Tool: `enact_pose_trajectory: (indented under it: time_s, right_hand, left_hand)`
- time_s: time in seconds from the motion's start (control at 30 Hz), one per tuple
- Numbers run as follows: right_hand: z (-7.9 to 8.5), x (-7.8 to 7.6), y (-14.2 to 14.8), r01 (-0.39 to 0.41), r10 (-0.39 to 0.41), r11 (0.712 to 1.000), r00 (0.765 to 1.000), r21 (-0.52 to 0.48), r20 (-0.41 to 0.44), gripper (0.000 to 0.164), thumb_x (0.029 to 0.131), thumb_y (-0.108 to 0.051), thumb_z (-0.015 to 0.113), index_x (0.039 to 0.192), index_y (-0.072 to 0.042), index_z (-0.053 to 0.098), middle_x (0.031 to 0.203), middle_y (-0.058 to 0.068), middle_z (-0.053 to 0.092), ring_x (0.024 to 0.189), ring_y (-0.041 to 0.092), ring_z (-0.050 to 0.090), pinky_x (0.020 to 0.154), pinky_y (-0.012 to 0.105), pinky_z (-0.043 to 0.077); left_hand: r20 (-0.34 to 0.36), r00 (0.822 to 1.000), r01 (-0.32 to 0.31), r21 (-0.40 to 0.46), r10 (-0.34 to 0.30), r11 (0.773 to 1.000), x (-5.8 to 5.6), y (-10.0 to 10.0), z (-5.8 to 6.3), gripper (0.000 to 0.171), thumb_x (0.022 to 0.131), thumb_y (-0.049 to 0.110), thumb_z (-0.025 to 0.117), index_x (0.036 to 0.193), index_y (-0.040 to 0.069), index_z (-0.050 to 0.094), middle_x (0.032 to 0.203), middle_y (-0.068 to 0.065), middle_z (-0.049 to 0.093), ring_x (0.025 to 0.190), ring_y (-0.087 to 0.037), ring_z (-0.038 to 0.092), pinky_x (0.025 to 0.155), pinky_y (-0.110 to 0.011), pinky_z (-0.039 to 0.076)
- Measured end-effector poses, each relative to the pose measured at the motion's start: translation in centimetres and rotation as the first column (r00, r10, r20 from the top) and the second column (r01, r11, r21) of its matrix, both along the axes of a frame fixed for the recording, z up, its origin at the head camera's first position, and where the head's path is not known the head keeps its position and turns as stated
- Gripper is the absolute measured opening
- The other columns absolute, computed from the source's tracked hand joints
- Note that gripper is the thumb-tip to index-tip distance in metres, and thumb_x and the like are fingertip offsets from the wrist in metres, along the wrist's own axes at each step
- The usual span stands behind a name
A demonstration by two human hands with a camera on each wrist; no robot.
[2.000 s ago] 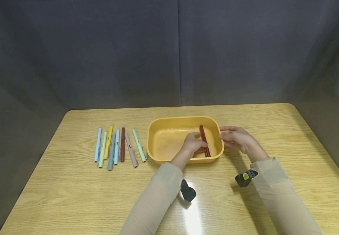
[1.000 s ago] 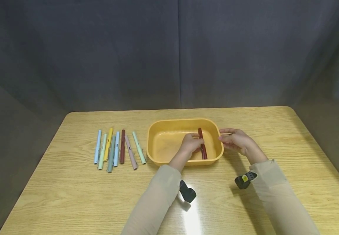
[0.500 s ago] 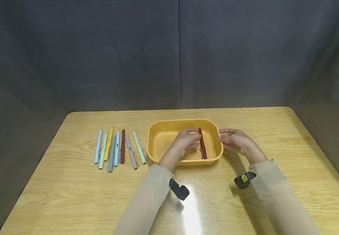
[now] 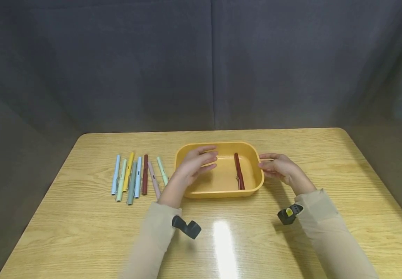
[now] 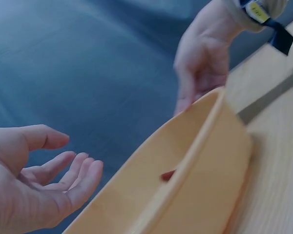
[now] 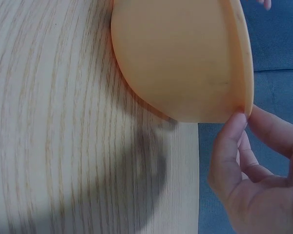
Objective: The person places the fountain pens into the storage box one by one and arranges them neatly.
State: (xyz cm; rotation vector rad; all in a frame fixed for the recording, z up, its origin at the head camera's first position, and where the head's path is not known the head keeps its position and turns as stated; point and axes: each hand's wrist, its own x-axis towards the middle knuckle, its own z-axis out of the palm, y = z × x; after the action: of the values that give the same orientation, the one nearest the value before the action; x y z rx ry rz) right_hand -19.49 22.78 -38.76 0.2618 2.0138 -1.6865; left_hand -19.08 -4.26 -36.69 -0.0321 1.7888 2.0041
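A dark red pen with a clip lies lengthwise near the right end inside a shallow yellow-orange plastic bin. Only a bit of that pen shows past the rim in the left wrist view. My left hand is over the bin's left part, fingers spread and loosely bent, with nothing in them; the left wrist view shows the same hand apart from the wall. At the bin's right end, my right hand pinches the rim between thumb and fingers, as seen close in the right wrist view.
Left of the bin, several pens lie roughly side by side on the wooden table: light blue ones, a yellow pen, another dark red pen, a mauve pen and a pale green pen. A dark curtain hangs behind.
My left hand has let go of the dark red pen in the bin and moved left, its fingers opening. The right hand stays at the rim.
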Motion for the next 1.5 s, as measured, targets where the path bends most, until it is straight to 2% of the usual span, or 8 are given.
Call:
enact_pose_trajectory:
  time_s: [0.2,0.33,0.63,0.8,0.9,1.1,1.37,1.5]
  right_hand:
    - [0.1,0.0,0.1,-0.015,0.015,1.0,1.0,0.017,-0.011,0.055,0.094,-0.006,0.056,0.141,0.007,0.031,0.075,-0.013,0.059,0.068,-0.001,0.057,0.067,0.012,0.056]
    - [0.2,0.0,0.1,-0.017,0.017,1.0,1.0,0.022,-0.006,0.056,0.093,-0.006,0.057,0.141,0.007,0.032,0.076,-0.012,0.059,0.07,0.0,0.057,0.067,0.012,0.056]
    - [0.2,0.1,-0.1,-0.004,0.004,1.0,1.0,0.03,0.0,0.054,0.093,-0.005,0.056,0.141,0.007,0.032,0.075,-0.012,0.059,0.069,0.0,0.057,0.066,0.011,0.056]
    - [0.2,0.1,-0.1,-0.004,0.004,1.0,1.0,0.022,-0.001,0.055,0.093,-0.005,0.056,0.141,0.007,0.032,0.075,-0.011,0.059,0.068,0.0,0.057,0.065,0.011,0.055]
    - [0.1,0.1,-0.2,-0.004,0.004,1.0,1.0,0.021,-0.001,0.054,0.093,-0.005,0.056,0.141,0.007,0.032,0.075,-0.012,0.06,0.069,0.0,0.057,0.065,0.011,0.055]
    - [0.2,0.1,-0.3,-0.006,0.006,1.0,1.0,0.017,-0.004,0.055,0.094,-0.005,0.056,0.141,0.007,0.032,0.075,-0.012,0.06,0.068,-0.001,0.058,0.065,0.011,0.056]
    - [-0.2,-0.1,0.1,0.0,0.0,0.999,1.0,-0.032,0.005,0.055,0.093,-0.005,0.056,0.141,0.006,0.032,0.076,-0.012,0.062,0.068,0.0,0.06,0.065,0.011,0.056]
    - [-0.4,-0.1,0.2,0.01,-0.01,0.999,1.0,-0.042,0.015,0.054,0.093,-0.005,0.056,0.141,0.006,0.032,0.075,-0.012,0.063,0.067,-0.001,0.06,0.065,0.011,0.055]
  left_hand:
    - [-0.032,0.999,-0.027,0.044,0.028,0.999,0.3,-3.9,0.4,0.048,0.099,0.011,0.05,0.144,0.004,0.037,0.149,-0.016,0.039,0.138,-0.035,0.038,0.094,-0.02,0.054]
    - [-0.036,0.996,-0.075,0.064,0.077,0.995,0.5,-6.2,0.6,0.05,0.099,0.011,0.048,0.147,0.005,0.033,0.151,-0.017,0.037,0.138,-0.032,0.038,0.091,-0.016,0.055]
    - [-0.055,0.986,-0.158,0.037,0.16,0.987,1.0,-11.2,1.0,0.051,0.101,0.011,0.041,0.15,0.007,0.027,0.154,-0.016,0.029,0.125,-0.014,0.048,0.098,-0.017,0.051]
    - [-0.073,0.981,-0.181,0.019,0.182,0.983,1.6,-13.7,1.1,0.052,0.102,0.011,0.037,0.151,0.006,0.022,0.155,-0.015,0.026,0.122,-0.01,0.049,0.098,-0.014,0.05]
    - [-0.076,0.976,-0.205,0.017,0.205,0.979,2.0,-15.4,1.1,0.054,0.102,0.012,0.038,0.152,0.006,0.02,0.148,-0.011,0.034,0.113,-0.003,0.053,0.096,-0.013,0.051]
    - [-0.05,0.96,-0.273,0.067,0.277,0.96,2.9,-19.0,0.8,0.06,0.1,0.015,0.045,0.152,0.005,0.016,0.12,0.008,0.048,0.099,0.002,0.06,0.088,-0.012,0.054]
    - [0.02,0.939,-0.342,0.136,0.342,0.93,3.7,-23.4,-0.3,0.071,0.097,0.012,0.052,0.154,0.007,0.01,0.108,0.013,0.057,0.093,0.001,0.064,0.083,-0.014,0.057]
    - [0.025,0.93,-0.368,0.09,0.368,0.925,3.9,-24.9,-0.8,0.072,0.097,0.011,0.053,0.154,0.008,0.009,0.103,0.016,0.058,0.091,0.003,0.064,0.084,-0.014,0.057]
